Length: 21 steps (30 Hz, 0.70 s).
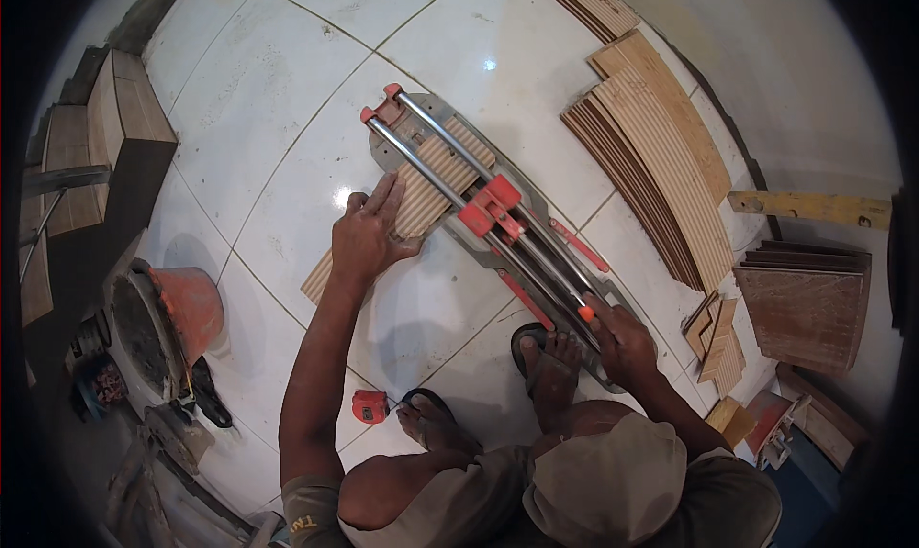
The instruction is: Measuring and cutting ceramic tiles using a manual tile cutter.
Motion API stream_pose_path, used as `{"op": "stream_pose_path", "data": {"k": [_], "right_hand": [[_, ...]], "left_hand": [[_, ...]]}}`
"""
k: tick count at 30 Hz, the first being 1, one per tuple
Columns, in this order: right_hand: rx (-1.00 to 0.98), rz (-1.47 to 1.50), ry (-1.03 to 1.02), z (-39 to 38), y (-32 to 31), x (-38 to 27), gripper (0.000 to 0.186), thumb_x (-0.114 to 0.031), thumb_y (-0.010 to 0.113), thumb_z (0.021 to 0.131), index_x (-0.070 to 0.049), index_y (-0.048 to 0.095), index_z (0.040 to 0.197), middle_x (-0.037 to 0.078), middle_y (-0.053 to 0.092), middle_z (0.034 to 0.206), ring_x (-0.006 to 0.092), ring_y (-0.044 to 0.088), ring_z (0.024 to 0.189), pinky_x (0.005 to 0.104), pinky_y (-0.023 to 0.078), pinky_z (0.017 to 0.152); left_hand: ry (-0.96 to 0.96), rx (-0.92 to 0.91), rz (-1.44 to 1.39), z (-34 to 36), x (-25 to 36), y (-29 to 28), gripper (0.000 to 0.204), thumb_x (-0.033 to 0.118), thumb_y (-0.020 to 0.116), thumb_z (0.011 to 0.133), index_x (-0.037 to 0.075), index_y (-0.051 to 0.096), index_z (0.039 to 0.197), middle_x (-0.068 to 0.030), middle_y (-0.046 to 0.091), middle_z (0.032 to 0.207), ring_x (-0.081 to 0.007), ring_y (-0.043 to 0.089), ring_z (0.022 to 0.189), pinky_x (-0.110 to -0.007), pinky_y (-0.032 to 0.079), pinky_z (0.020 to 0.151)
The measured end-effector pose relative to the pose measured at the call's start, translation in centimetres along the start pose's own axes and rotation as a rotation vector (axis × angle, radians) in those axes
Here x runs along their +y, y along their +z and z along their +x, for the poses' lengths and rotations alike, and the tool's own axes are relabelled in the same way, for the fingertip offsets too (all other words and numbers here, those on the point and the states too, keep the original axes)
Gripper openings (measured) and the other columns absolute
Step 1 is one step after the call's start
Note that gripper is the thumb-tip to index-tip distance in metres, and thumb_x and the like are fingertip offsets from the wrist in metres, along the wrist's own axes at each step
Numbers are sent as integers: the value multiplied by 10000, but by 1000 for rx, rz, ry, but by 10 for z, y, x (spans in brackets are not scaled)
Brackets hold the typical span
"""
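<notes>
Finely ribbed beige tile (pixel 423 206) under cutter rails (pixel 417 164); left hand (pixel 369 232) spread across it, right hand (pixel 624 344) clasping handle (pixel 586 313).

Lighting mod., coolish; seems to come from overhead. Floor (pixel 287 69) brightest upper ctr., w/ 2 small blown-out glare spots: one bluish nr. top ctr., one whiter, L of ctr. Metal rails (pixel 445 134) carry bright streaks, approx. mid-frame. Soft-edged shadows on tiles, lower ctr. & beside bucket (pixel 191 304) at L. Lower L v. dim, clutter (pixel 100 385) there hard to read; wall (pixel 814 79), upper R, dull grey. Strong fisheye dist.: grout lines (pixel 374 52) bow toward rim, heavy black vignette at corners + L/R sides. Ctr. fairly sharp, min. motion blur; detail softer nr. rim. Thin red line, far L edge.
</notes>
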State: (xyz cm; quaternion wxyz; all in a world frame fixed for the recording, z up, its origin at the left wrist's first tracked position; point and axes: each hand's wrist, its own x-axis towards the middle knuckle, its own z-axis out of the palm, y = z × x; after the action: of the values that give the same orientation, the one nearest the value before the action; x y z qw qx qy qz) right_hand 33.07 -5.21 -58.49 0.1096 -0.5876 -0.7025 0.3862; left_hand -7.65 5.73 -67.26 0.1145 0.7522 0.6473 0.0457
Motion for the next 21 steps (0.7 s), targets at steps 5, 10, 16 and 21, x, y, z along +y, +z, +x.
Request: {"op": "stream_pose_path", "data": {"k": [5,10,16,21], "right_hand": [[21,16,-11,33,14,-15,382,-171,544,1072,-71,617,1433,144,596,807,293,590,736,406,510,721],[17,55,-9,53,25,-21,415,-188,563,1056,-145,596,1467,169,630,899,320,663,778,419,543,721],[81,105,-44,55,39,-12,390,-226,531,1099,-72,610,1448,148,660,881,255,627,790,367,517,764],[48,90,-10,57,28,-24,391,-222,546,1088,-83,615,1447,170,667,896,270,646,792,377,521,748]], "left_hand": [[34,26,4,-1,-2,1,993,373,919,545,148,599,1457,16,589,1513,-327,650,1018,-399,628,833],[20,7,23,-2,-4,0,988,380,904,571,161,582,1480,21,565,1536,-312,650,1033,-404,636,835],[10,-19,-17,-1,-4,-3,959,375,902,581,166,593,1464,35,548,1546,-305,640,1016,-403,638,827],[39,-17,-46,0,-5,0,941,360,916,569,143,612,1433,29,542,1541,-305,622,1007,-400,634,825]]}}
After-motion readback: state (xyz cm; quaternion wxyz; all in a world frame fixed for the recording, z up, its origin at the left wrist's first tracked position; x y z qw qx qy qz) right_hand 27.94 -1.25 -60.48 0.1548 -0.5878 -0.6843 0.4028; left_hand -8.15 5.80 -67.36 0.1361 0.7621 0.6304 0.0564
